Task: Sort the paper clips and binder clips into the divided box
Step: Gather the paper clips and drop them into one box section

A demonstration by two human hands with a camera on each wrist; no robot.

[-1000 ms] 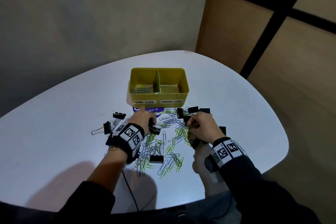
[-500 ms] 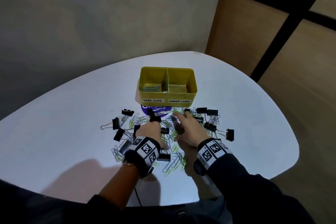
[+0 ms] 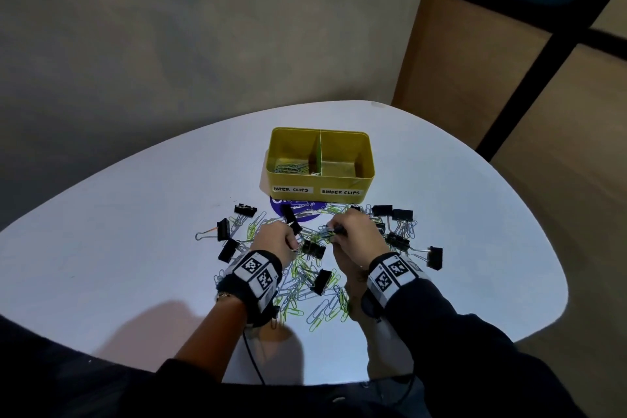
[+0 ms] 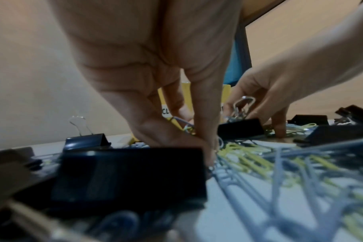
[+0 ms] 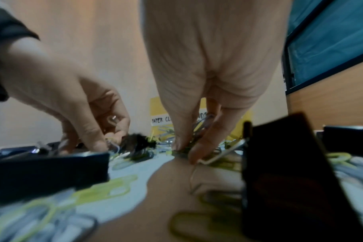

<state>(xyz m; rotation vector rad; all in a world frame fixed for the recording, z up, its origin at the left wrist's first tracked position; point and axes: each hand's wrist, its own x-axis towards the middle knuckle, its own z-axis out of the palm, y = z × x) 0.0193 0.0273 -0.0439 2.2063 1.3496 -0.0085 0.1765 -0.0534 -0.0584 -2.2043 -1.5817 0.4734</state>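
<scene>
A yellow divided box (image 3: 364, 176) stands at the table's far side, labelled paper clips on the left and binder clips on the right. Several paper clips (image 3: 291, 168) lie in its left compartment; the right one looks bare. In front of it lies a mixed pile of grey and green paper clips (image 3: 305, 285) and black binder clips (image 3: 314, 248). My left hand (image 3: 293, 243) reaches down into the pile and pinches paper clips (image 4: 228, 147) with thumb and fingers. My right hand (image 3: 334, 231), just right of it, pinches a small bunch of paper clips (image 5: 197, 131) against the table.
More binder clips lie at the pile's left (image 3: 244, 210) and right (image 3: 434, 256) edges. A purple round sticker (image 3: 298, 210) shows under the clips near the box. The white table (image 3: 118, 231) has a curved edge, with a wall behind and a wooden panel to the right.
My left hand has drawn back from the box front into the pile. My right hand has moved left toward the pile's middle and closed its fingers on paper clips.
</scene>
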